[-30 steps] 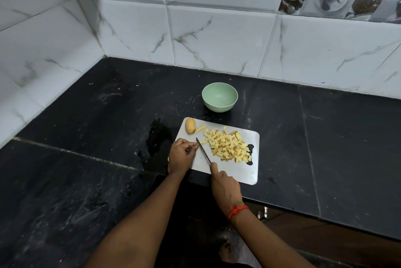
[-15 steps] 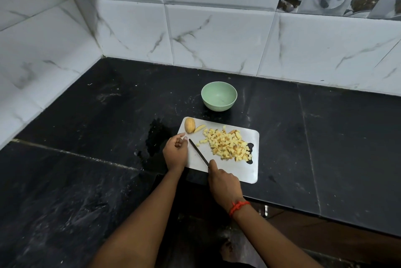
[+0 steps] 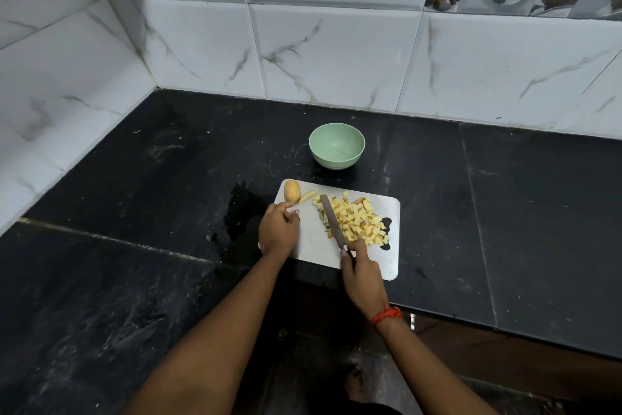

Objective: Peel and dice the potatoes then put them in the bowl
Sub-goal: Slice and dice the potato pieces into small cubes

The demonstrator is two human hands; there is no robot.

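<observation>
A white cutting board point(image 3: 392, 266) lies on the black counter. A heap of diced potato point(image 3: 360, 221) covers its right half. A small whole potato point(image 3: 291, 191) and a thin slice point(image 3: 308, 196) sit at its far left corner. My right hand point(image 3: 361, 275) grips the handle of a knife point(image 3: 333, 223), whose blade lies along the left side of the heap. My left hand point(image 3: 277, 229) rests on the board's left edge with fingers curled, pinching a small pale piece. The empty green bowl point(image 3: 336, 145) stands just beyond the board.
The black stone counter point(image 3: 134, 212) runs into a corner of white marble-look wall tiles point(image 3: 336, 61) at the left and back. A dark wet patch point(image 3: 240, 212) lies left of the board. The counter's front edge drops off below the board.
The knife has swung right, from the bare board onto the left side of the diced heap. My left hand has stayed at the board's left edge, moving slightly up.
</observation>
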